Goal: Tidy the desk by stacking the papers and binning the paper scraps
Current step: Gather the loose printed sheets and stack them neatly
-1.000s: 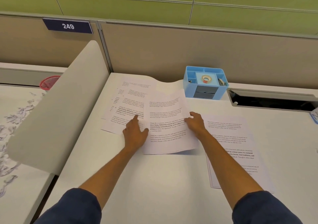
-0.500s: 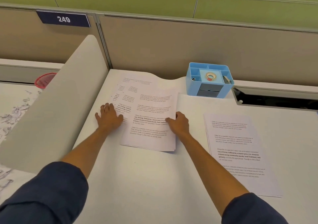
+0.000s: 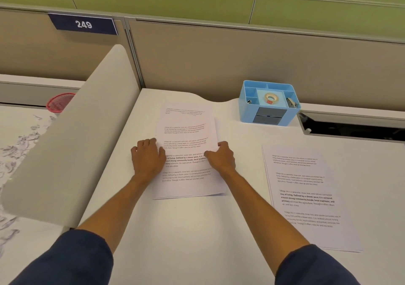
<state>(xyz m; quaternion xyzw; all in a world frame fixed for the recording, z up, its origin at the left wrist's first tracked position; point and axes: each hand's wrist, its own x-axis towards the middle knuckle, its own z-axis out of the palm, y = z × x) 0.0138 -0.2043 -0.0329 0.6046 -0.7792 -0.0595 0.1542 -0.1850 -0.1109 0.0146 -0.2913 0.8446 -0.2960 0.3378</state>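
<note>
A stack of printed papers [image 3: 188, 127] lies on the white desk [image 3: 186, 230] in front of me, its sheets nearly squared up. My left hand [image 3: 148, 158] rests against the stack's left edge with fingers curled. My right hand [image 3: 220, 157] presses on the stack's right edge, fingers bent at the edge. A second pile of printed sheets [image 3: 306, 197] lies apart to the right. Paper scraps [image 3: 15, 151] are strewn over the neighbouring desk at the far left, near a red mesh bin [image 3: 59, 101].
A grey curved divider [image 3: 72, 135] separates my desk from the left one. A blue desk organiser [image 3: 268, 102] with a tape roll stands at the back. A dark cable slot [image 3: 350, 128] opens at the back right. Beige partition panels close off the rear.
The spread sheets on the left have been drawn together into one stack. Both hands moved inward to its two sides.
</note>
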